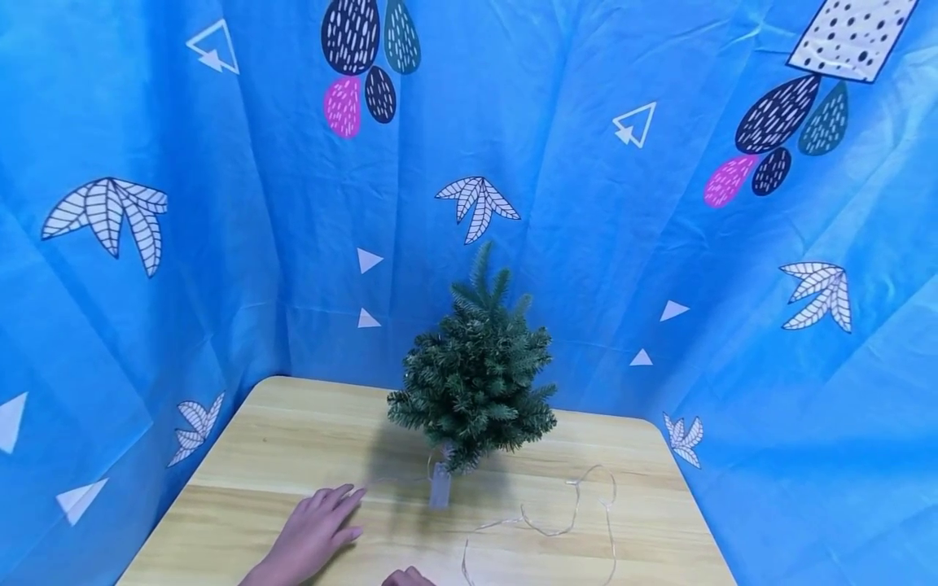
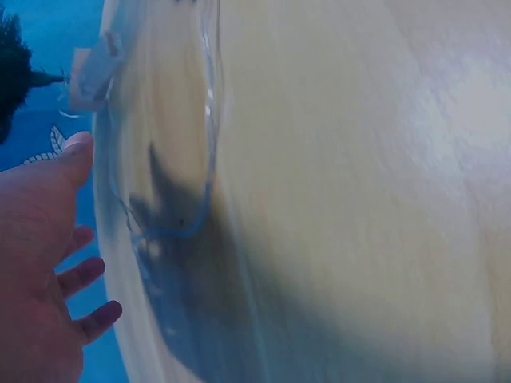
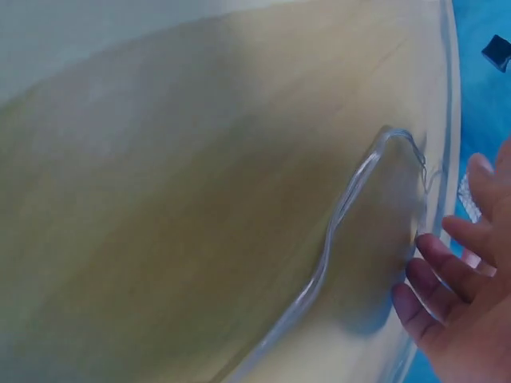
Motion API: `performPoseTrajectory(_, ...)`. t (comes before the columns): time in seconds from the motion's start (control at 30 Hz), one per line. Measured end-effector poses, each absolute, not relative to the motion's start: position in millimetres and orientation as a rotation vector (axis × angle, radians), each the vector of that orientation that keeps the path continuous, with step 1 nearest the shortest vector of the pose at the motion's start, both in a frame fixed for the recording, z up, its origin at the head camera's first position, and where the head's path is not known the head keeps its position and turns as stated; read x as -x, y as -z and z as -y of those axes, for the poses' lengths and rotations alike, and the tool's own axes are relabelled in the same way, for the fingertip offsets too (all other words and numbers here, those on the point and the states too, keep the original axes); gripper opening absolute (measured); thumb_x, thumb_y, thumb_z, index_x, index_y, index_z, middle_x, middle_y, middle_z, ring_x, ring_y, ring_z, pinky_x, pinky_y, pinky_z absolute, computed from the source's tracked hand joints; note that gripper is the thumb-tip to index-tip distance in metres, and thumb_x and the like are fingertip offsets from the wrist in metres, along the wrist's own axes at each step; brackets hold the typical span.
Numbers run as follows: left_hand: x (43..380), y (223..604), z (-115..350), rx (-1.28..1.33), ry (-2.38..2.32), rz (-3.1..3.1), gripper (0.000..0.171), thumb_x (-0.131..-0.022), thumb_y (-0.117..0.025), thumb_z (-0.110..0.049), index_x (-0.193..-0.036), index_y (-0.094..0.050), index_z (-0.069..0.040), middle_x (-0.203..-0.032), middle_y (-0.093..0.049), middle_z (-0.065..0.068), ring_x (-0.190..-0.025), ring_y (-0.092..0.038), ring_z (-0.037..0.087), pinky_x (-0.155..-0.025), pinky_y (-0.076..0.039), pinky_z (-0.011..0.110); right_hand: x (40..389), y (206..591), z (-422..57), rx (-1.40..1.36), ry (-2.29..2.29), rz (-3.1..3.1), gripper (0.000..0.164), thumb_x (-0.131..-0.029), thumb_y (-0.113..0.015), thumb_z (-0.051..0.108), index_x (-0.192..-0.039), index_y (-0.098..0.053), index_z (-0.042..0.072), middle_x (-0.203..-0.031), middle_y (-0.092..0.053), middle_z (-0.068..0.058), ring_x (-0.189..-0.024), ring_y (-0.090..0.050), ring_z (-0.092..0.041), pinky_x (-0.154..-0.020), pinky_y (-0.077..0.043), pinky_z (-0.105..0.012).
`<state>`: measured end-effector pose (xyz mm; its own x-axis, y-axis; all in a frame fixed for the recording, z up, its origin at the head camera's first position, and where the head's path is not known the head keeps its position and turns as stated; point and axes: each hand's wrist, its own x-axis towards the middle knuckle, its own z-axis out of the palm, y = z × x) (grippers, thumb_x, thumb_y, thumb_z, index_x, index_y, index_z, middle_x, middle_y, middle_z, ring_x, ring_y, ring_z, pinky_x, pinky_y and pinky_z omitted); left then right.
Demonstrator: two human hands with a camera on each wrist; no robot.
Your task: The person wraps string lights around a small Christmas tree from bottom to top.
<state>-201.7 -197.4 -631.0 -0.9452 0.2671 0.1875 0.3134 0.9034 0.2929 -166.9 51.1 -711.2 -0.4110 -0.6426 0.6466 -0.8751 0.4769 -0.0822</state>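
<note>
A small artificial Christmas tree [image 1: 476,374] stands toward the back of the wooden table. At its foot is a small whitish, box-like piece [image 1: 440,486], which also appears in blur as a pale box-like piece [image 2: 96,72] in the left wrist view. My left hand [image 1: 315,529] is over the table left of it, fingers extended and holding nothing. A thin clear wire [image 1: 560,533] lies in loose loops on the right. Only the knuckles of my right hand [image 1: 408,576] show at the head view's bottom edge. In the right wrist view its loosely bent fingers [image 3: 435,291] are near a clear wire [image 3: 327,247]; contact is unclear.
The light wooden table [image 1: 242,472] has rounded back corners. Blue patterned cloth [image 1: 586,244] hangs behind it and along both sides, close to the back of the tree. A small dark object [image 3: 497,53] shows against the blue in the right wrist view.
</note>
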Motion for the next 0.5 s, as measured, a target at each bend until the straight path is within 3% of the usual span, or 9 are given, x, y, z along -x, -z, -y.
performPoseTrajectory(0.3, 202.6, 647.2, 209.3, 0.418, 0.45, 2.96, 0.052, -0.097, -0.065, -0.045, -0.14, -0.061, -0.016, -0.139, -0.059, 0.007, -0.125, -0.052, 0.027, -0.098, -0.043, 0.054, 161.8, 709.7, -45.2, -1.138, -0.568, 2.402, 0.021, -0.096, -0.066, 0.046, -0.089, -0.064, 0.027, -0.082, -0.049, 0.023, -0.073, -0.033, 0.016, -0.059, -0.022, 0.003)
performPoseTrajectory(0.5, 202.7, 655.3, 216.7, 0.461, 0.37, 2.978, 0.049, -0.097, -0.065, -0.043, -0.135, -0.065, -0.012, -0.139, -0.06, 0.006, -0.125, -0.051, 0.03, -0.096, -0.043, 0.055, 165.4, 707.1, -51.2, -1.277, -0.339, 2.28, 0.016, -0.086, -0.076, 0.037, -0.101, -0.071, 0.034, -0.088, -0.051, 0.021, -0.079, -0.038, 0.009, -0.065, -0.022, 0.001)
